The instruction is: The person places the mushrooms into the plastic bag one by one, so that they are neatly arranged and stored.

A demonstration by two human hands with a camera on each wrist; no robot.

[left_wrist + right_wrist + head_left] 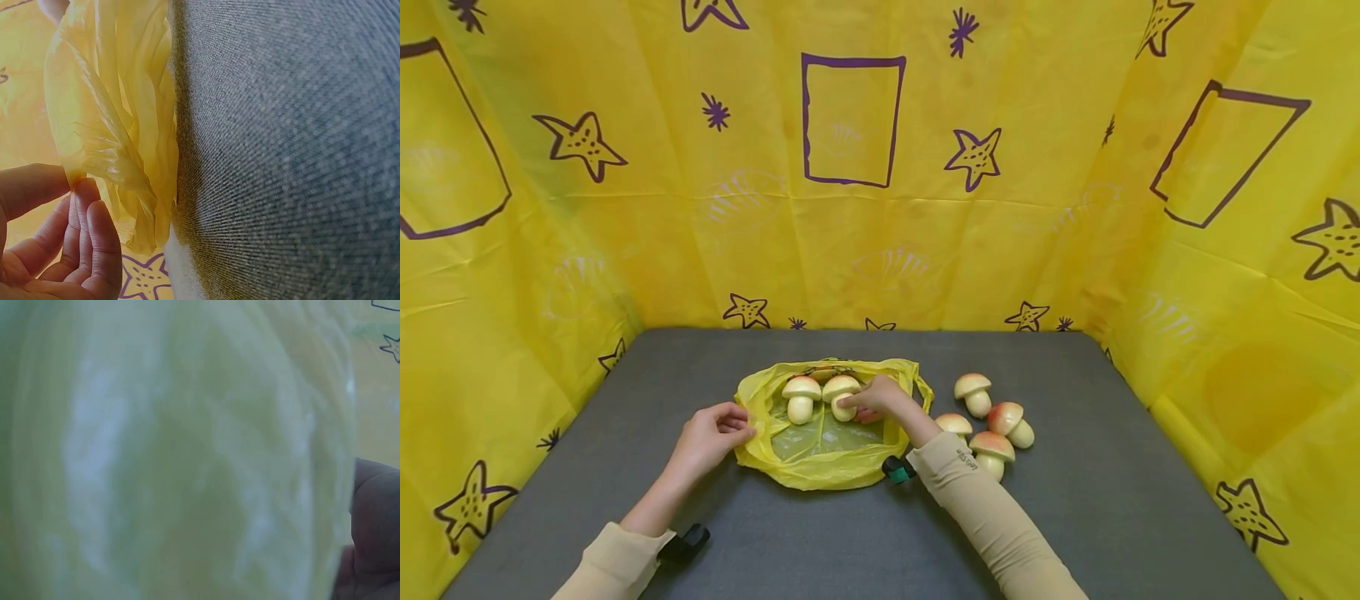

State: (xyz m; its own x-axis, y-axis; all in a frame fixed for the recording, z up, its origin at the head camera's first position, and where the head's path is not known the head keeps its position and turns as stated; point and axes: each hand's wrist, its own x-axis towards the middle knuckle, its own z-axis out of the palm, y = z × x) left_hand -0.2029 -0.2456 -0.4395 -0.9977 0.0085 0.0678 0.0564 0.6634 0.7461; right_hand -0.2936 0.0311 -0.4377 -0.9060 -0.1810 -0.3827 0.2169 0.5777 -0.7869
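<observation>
A yellow plastic bag (820, 477) lies spread on the table with its mouth wide. Two toy mushrooms with cream stems and reddish-tinged caps are inside, side by side: a left mushroom (801, 398) and a right mushroom (839, 387). My left hand (707, 437) pinches the bag's left rim between thumb and fingers; the left wrist view shows the pinched film (103, 147) close up. Reaching over the bag's right side, my right hand (889, 397) holds the right mushroom by its stem. Blurred bag film (187, 450) covers most of the right wrist view and hides those fingertips.
Several more mushrooms lie in a group right of the bag, among them a far mushroom (974, 393) and a near mushroom (992, 454) beside my right sleeve. The grey table (805, 550) is bordered by yellow patterned cloth walls (850, 250) at the back and sides.
</observation>
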